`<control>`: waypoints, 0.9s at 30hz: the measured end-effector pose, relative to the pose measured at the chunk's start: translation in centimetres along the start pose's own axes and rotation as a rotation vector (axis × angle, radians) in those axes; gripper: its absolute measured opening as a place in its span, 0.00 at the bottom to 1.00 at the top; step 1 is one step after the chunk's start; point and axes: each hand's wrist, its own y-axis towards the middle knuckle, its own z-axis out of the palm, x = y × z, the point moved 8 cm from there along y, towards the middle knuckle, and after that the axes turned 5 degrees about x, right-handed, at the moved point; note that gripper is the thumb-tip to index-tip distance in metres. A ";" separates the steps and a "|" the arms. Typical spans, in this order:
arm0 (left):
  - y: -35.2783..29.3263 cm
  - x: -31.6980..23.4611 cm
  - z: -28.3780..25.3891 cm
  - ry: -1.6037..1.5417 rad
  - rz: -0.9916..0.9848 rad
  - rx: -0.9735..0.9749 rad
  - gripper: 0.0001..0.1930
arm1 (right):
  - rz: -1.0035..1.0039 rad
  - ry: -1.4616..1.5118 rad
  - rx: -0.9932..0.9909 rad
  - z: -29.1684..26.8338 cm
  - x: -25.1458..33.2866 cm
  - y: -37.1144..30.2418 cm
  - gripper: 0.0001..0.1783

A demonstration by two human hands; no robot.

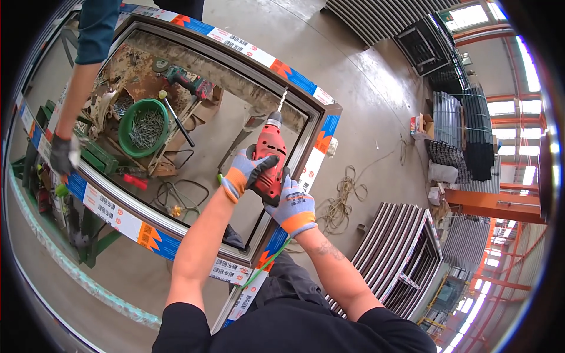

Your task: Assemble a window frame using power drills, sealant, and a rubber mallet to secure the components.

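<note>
A red power drill is held between both hands, its long bit angled toward the far side of the window frame. My left hand, in a grey and orange work glove, wraps round the left side of the drill's body. Behind it, my right hand, gloved alike, closes on the drill's rear end. Near the bit's tip runs the frame's inner edge; I cannot tell whether they touch. Printed blue, white and orange protective film covers the frame. A green cord runs below my right hand.
At the left, a co-worker's dark-gloved hand is at the frame. Through the opening show a green basin of screws, an angle grinder and a black-handled tool. Coiled rope or cord and stacked profiles lie to the right.
</note>
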 end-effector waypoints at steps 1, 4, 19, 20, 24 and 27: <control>-0.1 0.0 0.0 -0.003 -0.012 0.000 0.32 | 0.004 -0.002 -0.011 -0.2 0.1 -0.1 0.56; -0.2 -0.1 -0.2 0.005 -0.028 -0.006 0.32 | 0.050 0.023 0.058 -0.4 0.3 -0.1 0.56; -0.3 -0.7 -0.3 -0.024 -0.083 0.010 0.30 | 0.124 0.152 0.029 -1.6 0.9 -0.5 0.56; -0.2 -0.7 -0.4 -0.024 -0.083 0.009 0.30 | 0.123 0.152 0.029 -1.4 1.1 -0.4 0.56; -0.4 0.1 -1.1 -0.100 -0.053 0.029 0.32 | 0.041 0.022 -0.013 -1.2 2.1 -0.2 0.58; -2.5 0.9 0.4 -0.248 0.037 0.056 0.34 | 0.056 -0.018 0.023 -0.8 1.4 0.2 0.59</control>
